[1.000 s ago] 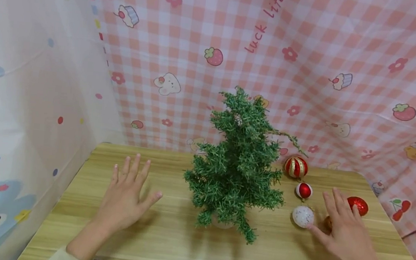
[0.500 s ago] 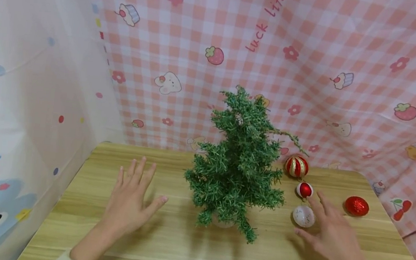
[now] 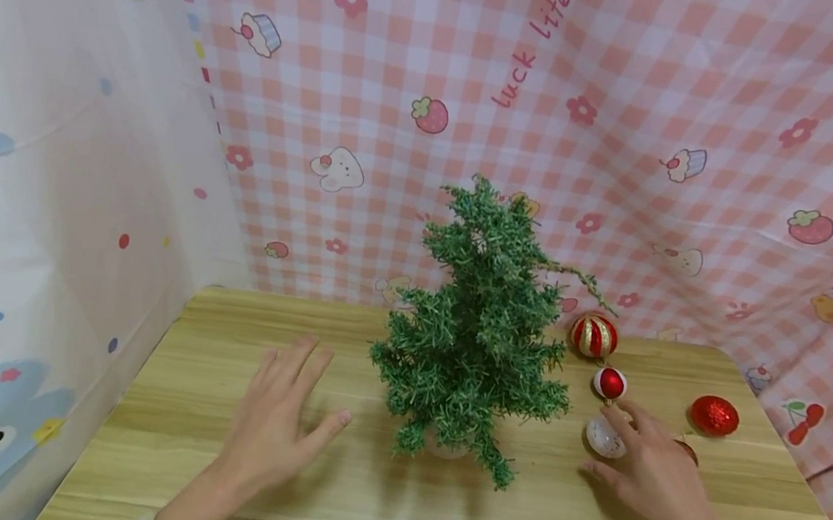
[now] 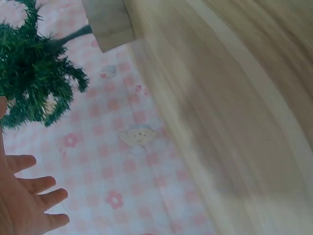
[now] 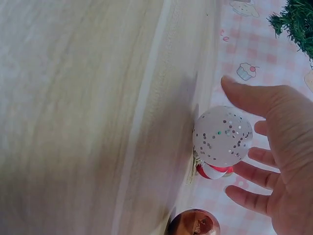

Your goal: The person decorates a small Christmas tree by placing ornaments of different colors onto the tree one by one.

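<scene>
My right hand [image 3: 655,475] hovers close over a white bauble [image 3: 601,437] with silver specks, its fingers apart and partly covering it. In the right wrist view, the thumb and fingers lie to either side of this white bauble [image 5: 222,136], loosely bent, not pinching it. A copper bauble [image 5: 194,224] sits near the hand, mostly hidden under it in the head view. My left hand [image 3: 276,426] is held over the table left of a small green Christmas tree [image 3: 473,332], fingers spread, holding nothing. The left wrist view shows the tree's block-shaped base [image 4: 110,24].
Behind the white bauble lie a small red-and-white bauble [image 3: 610,382] and a red-and-gold striped bauble [image 3: 594,336]. A shiny red bauble [image 3: 714,415] lies further right on the wooden table [image 3: 213,341]. A pink checked cloth [image 3: 391,57] hangs along the table's back edge.
My right hand has moved left from beside the red bauble to over the white bauble. The left hand has shifted right and slightly nearer the front edge.
</scene>
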### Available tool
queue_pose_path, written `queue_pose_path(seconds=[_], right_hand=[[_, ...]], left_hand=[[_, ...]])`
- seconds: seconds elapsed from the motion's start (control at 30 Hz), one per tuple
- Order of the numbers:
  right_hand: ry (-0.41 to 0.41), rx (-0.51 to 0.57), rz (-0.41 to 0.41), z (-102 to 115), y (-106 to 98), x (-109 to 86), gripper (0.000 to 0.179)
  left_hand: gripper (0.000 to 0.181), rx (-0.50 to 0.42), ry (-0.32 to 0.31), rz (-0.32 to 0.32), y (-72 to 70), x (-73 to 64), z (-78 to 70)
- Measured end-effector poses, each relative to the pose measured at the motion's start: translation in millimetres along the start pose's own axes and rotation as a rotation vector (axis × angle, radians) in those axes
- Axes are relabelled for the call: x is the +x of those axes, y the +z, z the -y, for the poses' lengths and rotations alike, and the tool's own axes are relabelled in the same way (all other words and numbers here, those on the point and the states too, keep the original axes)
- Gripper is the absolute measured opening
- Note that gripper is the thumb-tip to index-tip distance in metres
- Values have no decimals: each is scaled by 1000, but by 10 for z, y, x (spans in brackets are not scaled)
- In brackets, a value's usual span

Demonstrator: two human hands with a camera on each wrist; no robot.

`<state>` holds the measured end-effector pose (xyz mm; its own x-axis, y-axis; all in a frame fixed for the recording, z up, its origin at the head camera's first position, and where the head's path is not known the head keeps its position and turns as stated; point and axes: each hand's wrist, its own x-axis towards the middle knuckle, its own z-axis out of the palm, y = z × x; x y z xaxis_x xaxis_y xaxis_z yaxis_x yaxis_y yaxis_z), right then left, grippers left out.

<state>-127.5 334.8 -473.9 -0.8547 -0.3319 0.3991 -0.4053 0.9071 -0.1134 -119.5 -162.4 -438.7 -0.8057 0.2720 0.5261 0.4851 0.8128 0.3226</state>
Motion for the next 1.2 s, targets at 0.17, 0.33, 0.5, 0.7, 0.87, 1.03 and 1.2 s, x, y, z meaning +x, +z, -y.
queue_pose_path(seconds=[0.17,0.33,0.5,0.7,0.87,1.03,1.2], right_hand=[[6,-10,14,-1,16,11,81],[35,-4,46,-11,22,6,74],[31,3,37,-26,7,-1,66],[69,29,0,-6,-51,-3,66],[100,90,-46,10,-131,-25,68],[97,138,-116,44,-196,-70,71],[147,250,-182,129,-237,-126,68]], left_hand=[[66,-119,81,-102,15,25,-130],[63,-218,168,-193,26,83,-247],[57,-283,237,-242,39,160,-345],[51,-306,281,-277,46,235,-417],[52,-316,280,-281,51,261,-444],[49,-325,287,-295,59,298,-453],[42,-357,318,-315,71,360,-473]])
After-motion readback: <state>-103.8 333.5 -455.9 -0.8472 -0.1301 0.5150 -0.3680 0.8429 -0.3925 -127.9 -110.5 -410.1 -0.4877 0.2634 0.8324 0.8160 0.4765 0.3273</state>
